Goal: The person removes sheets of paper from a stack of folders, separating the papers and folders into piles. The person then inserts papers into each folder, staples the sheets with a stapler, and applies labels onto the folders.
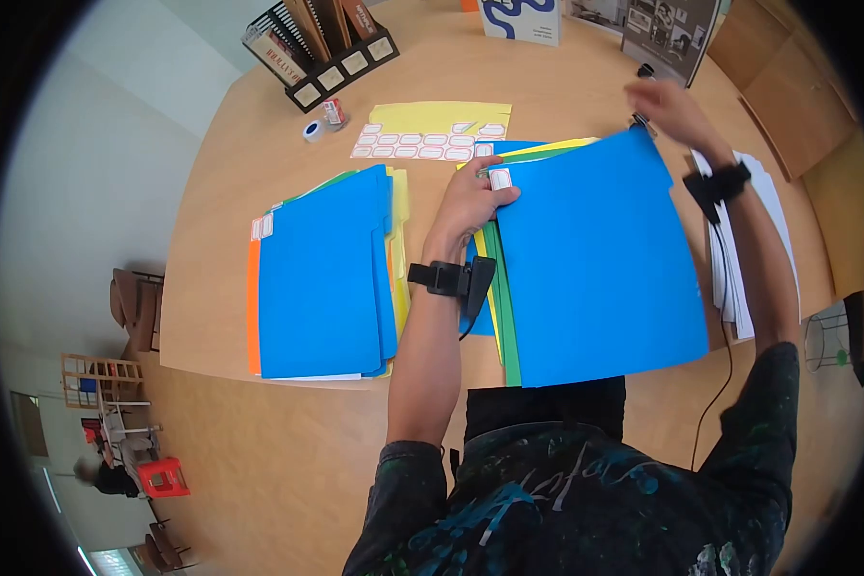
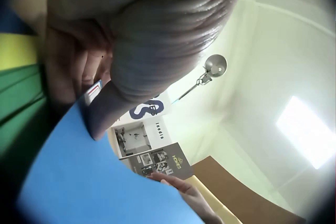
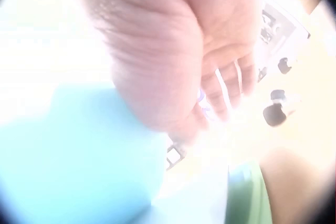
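My left hand pinches a blue file folder near its white label, thumb on the front. Green and yellow folders lie beneath it, their edges fanned out. In the left wrist view the thumb presses the blue folder beside the label. My right hand, blurred, is raised by the folder's upper right corner. Its fingers look extended in the right wrist view, and nothing shows gripped in them.
A second folder stack lies left. Label sheets and yellow paper sit behind, near a tape roll and small box. White papers are at right; a black organizer and books stand at the back.
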`<state>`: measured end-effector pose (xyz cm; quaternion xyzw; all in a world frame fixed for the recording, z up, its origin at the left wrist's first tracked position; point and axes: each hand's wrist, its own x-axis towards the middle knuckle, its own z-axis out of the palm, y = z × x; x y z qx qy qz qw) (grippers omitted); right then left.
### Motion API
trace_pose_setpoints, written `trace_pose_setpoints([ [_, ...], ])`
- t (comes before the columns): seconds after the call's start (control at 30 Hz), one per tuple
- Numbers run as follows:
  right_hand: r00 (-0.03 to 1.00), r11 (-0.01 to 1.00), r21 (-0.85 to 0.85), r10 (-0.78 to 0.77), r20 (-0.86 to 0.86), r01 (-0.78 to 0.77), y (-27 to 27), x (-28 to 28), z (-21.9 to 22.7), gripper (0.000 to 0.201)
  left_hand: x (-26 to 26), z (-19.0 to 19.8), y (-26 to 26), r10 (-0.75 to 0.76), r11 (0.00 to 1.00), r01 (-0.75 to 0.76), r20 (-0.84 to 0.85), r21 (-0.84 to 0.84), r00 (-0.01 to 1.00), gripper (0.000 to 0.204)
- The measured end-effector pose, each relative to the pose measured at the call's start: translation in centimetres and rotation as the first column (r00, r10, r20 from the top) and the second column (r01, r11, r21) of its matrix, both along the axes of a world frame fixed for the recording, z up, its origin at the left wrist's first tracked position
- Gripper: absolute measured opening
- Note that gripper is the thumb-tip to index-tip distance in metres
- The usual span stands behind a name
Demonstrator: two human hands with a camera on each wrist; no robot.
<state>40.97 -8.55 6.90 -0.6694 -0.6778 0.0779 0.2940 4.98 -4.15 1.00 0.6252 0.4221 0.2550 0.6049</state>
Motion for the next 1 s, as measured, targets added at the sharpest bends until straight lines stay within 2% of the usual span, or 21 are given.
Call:
trace_pose_setpoints([
  [0.03, 0.992, 0.989, 0.072, -0.129, -0.010, 0.129, 1.4, 0.2, 0.7, 0.031, 0.1, 0.0, 0.0, 0.000, 1.000, 0.000, 0.005, 0.006, 1.000, 0.063],
  [0.07, 0.992, 0.989, 0.072, -0.127, -0.012, 0.128, 2.5, -0.2, 0.5, 0.031, 0.2, 0.0, -0.1, 0.001, 1.000, -0.001, 0.009, 0.013, 1.000, 0.063],
  [0.13, 0.989, 0.994, -0.074, -0.071, 0.128, 0.081, 5.2, -4.1, 0.7, 0.027, 0.5, -0.1, -0.2, 0.014, 1.000, -0.015, 0.009, 0.018, 1.000, 0.059],
  [0.17, 0.982, 0.983, -0.137, 0.137, 0.128, -0.119, 5.6, -7.1, 0.7, 0.027, 0.6, -0.1, -0.2, 0.024, 0.999, -0.024, 0.012, 0.022, 1.000, 0.055],
  [0.2, 0.934, 0.929, -0.198, 0.338, 0.116, -0.311, 5.5, -10.2, 0.4, 0.027, 0.5, 0.0, -0.2, 0.024, 0.999, -0.024, 0.006, 0.026, 1.000, 0.055],
  [0.27, 0.853, 0.875, -0.088, 0.485, 0.194, -0.477, 5.5, -14.2, -2.3, 0.032, 0.5, 0.1, 0.0, 0.018, 1.000, -0.017, -0.088, 0.020, 0.996, 0.045],
  [0.4, 0.873, 0.885, -0.017, 0.462, 0.154, -0.466, 7.3, -17.0, -6.2, 0.040, 0.5, -0.2, 0.1, 0.021, 1.000, -0.019, -0.049, 0.024, 0.999, 0.037],
  [0.47, 0.931, 0.918, 0.270, 0.206, 0.302, -0.290, 9.1, -16.4, -9.2, 0.046, 0.5, 0.2, -0.1, 0.031, 0.999, -0.030, -0.077, 0.017, 0.997, 0.037],
  [0.5, 0.931, 0.918, 0.271, 0.204, 0.304, -0.289, 9.0, -16.7, -8.7, 0.046, 0.5, 0.2, -0.1, 0.030, 0.999, -0.029, -0.076, 0.020, 0.997, 0.037],
  [0.57, 0.986, 0.993, -0.052, 0.114, 0.122, -0.108, 8.4, -17.4, -7.0, 0.040, 0.5, 0.4, -0.1, 0.027, 0.999, -0.026, -0.077, 0.019, 0.997, 0.036],
  [0.67, 0.973, 0.986, -0.133, 0.129, 0.191, -0.104, 8.1, -17.4, -5.7, 0.034, 0.4, -0.1, 0.2, 0.013, 1.000, -0.012, -0.060, 0.015, 0.998, 0.037],
  [0.7, 0.972, 0.985, -0.135, 0.132, 0.192, -0.107, 7.9, -17.4, -5.6, 0.034, 0.3, 0.0, 0.1, 0.015, 1.000, -0.014, -0.059, 0.014, 0.998, 0.037],
  [0.77, 0.972, 0.996, 0.010, 0.088, 0.219, -0.093, 7.4, -17.2, -5.4, 0.030, 0.4, 0.0, 0.2, 0.019, 1.000, -0.019, -0.075, 0.009, 0.997, 0.037],
  [0.8, 0.971, 0.996, 0.008, 0.086, 0.221, -0.090, 7.1, -16.9, -5.2, 0.030, 0.4, -0.1, 0.2, 0.016, 1.000, -0.016, -0.072, 0.008, 0.997, 0.037],
  [0.87, 0.990, 0.979, 0.168, 0.101, 0.094, -0.116, 6.3, -16.4, -5.0, 0.031, 0.3, -0.5, 0.3, 0.011, 1.000, -0.011, -0.043, 0.017, 0.999, 0.034],
  [0.9, 0.990, 0.980, 0.161, 0.101, 0.096, -0.116, 5.4, -16.5, -4.4, 0.031, 0.3, -0.4, 0.2, 0.010, 1.000, -0.010, -0.041, 0.011, 0.999, 0.034],
  [0.97, 0.977, 0.987, -0.002, 0.162, -0.139, -0.163, 2.9, -17.0, -2.8, 0.032, 0.4, -0.1, -0.1, 0.080, 0.997, -0.080, 0.005, 0.009, 0.997, 0.028],
  [1.0, 0.976, 0.993, -0.018, 0.109, -0.190, -0.114, 1.9, -17.4, -2.7, 0.037, 0.6, 0.0, -0.3, 0.122, 0.993, -0.122, 0.035, -0.008, 0.992, 0.029],
])
